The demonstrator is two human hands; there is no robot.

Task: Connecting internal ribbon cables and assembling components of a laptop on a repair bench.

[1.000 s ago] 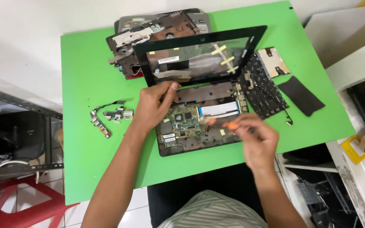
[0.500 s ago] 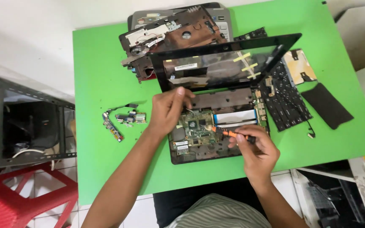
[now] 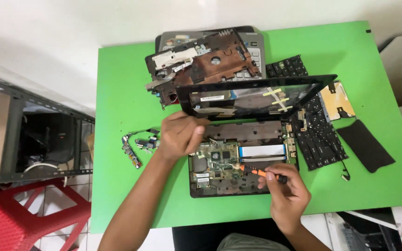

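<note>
Moved: right hand w/ orange screwdriver gripped, tip now on motherboard; left hand, 10 o'clock, curled, bracing laptop base.

Orange screwdriver tip on motherboard.

L hand curled, knuckles up; R hand in pinch grip, both forearms extended.

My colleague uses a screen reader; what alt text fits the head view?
Seen from above, a right hand holds an orange screwdriver to the circuit board of an opened laptop on a green table, while the left hand rests at the laptop's left edge. A keyboard and other removed parts lie around.
</note>
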